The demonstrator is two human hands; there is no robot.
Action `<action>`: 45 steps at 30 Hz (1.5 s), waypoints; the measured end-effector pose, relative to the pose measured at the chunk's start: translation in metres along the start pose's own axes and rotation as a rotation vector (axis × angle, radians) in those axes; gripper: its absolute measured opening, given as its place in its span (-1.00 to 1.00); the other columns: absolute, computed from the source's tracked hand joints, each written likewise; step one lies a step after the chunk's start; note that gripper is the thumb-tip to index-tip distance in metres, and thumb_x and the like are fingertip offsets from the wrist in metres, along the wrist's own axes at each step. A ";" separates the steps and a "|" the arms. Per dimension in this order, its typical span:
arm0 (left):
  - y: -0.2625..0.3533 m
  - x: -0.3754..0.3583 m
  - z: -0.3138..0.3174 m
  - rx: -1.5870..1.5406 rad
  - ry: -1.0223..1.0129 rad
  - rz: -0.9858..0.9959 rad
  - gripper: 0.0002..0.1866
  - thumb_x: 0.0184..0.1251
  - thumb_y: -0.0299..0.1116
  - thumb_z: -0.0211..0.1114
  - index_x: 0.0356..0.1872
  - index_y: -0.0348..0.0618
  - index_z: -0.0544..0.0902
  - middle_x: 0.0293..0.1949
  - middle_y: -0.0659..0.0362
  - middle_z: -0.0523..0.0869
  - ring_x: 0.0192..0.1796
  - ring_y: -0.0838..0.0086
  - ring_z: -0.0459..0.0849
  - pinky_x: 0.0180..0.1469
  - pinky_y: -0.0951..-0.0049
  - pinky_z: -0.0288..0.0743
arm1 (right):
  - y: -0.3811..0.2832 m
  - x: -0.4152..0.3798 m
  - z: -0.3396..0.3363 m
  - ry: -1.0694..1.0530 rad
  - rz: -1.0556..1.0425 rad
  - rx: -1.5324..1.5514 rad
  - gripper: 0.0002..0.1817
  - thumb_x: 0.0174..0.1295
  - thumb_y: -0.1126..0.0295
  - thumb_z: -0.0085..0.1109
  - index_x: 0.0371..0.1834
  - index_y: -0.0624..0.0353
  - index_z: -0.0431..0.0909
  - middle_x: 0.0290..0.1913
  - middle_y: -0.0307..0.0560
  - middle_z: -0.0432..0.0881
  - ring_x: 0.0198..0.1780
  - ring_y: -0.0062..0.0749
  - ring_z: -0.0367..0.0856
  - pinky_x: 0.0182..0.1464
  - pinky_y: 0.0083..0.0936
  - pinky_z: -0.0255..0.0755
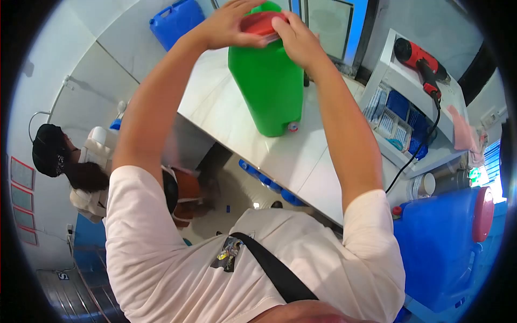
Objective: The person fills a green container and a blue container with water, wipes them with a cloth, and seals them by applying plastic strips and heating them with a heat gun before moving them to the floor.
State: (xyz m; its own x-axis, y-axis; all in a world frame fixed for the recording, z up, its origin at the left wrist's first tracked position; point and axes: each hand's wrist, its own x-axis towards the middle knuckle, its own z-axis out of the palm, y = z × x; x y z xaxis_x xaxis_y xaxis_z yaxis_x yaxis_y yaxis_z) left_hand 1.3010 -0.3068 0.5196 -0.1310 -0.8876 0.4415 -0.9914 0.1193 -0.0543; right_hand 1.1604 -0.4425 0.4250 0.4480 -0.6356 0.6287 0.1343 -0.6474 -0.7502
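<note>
A green plastic jerrycan stands on the white counter in front of me, with a small spout fitting low on its near side. On its top is a wide red screw cap. My left hand curls round the cap's left side, thumb along its near rim. From the right, my right hand grips the cap, with the thumb lying on its upper face. Part of the can's top and handle is hidden behind my hands.
A blue jerrycan sits at the back left; a larger blue one with a red cap is close on my right. A white shelf unit carries a red heat gun with a trailing cord. Another person is at left.
</note>
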 end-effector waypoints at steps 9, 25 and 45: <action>0.043 0.009 0.015 -0.142 -0.002 -0.357 0.35 -0.15 0.56 0.35 0.53 -0.29 0.14 0.43 -0.24 0.34 0.48 -0.09 0.30 0.48 0.04 0.19 | 0.006 0.068 -0.009 -0.419 0.164 0.117 -0.40 0.38 -0.14 -0.16 0.14 0.06 0.63 0.17 0.09 0.64 0.28 -0.03 0.51 0.43 0.10 -0.02; 0.064 0.034 0.030 0.101 -0.127 -0.544 0.08 0.18 0.40 0.22 0.47 -0.36 0.24 0.38 -0.26 0.41 0.44 -0.06 0.37 0.47 0.02 0.22 | 0.028 0.050 -0.022 -0.608 0.296 0.239 -0.65 0.42 0.21 -0.04 -0.07 0.29 0.59 -0.12 0.05 0.68 -0.09 -0.27 0.63 0.02 -0.36 0.48; -0.056 0.029 0.027 -0.028 0.085 -0.151 -0.31 0.57 0.03 -0.03 0.47 -0.34 0.25 0.45 -0.06 0.34 0.53 0.16 0.21 0.55 0.17 0.07 | 0.040 -0.067 0.003 0.090 0.232 0.323 -0.17 0.45 -0.27 -0.18 0.43 0.30 0.32 0.39 0.26 0.41 0.42 -0.02 0.38 0.45 -0.30 0.19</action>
State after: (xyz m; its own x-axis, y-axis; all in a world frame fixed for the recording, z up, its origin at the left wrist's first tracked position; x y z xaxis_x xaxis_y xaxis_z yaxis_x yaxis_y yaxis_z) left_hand 1.3522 -0.3513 0.5117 0.0211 -0.8558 0.5169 -0.9991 0.0010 0.0425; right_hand 1.1383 -0.4246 0.3518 0.4216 -0.7931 0.4396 0.3157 -0.3260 -0.8911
